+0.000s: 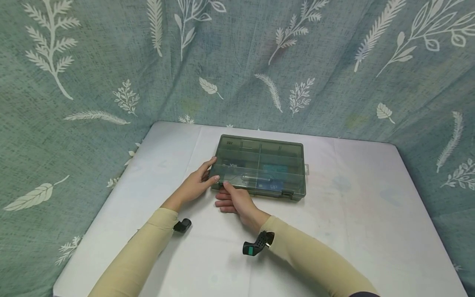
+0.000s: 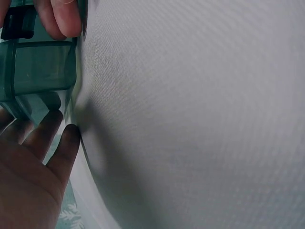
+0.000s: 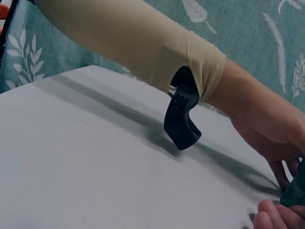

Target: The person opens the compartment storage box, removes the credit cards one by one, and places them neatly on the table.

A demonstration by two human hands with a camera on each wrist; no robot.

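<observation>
I had both hands at the near-left corner of the smoky compartment box (image 1: 261,166), which lay shut mid-table (image 1: 371,231). My left hand (image 1: 196,185) rested straight-fingered against its side; my right hand (image 1: 234,201) pinched the front edge, probably near a latch. Steadying while lifting evenly seemed wise. The leaf-print cloth (image 1: 92,74) stood well apart, and nothing blocked me.
</observation>
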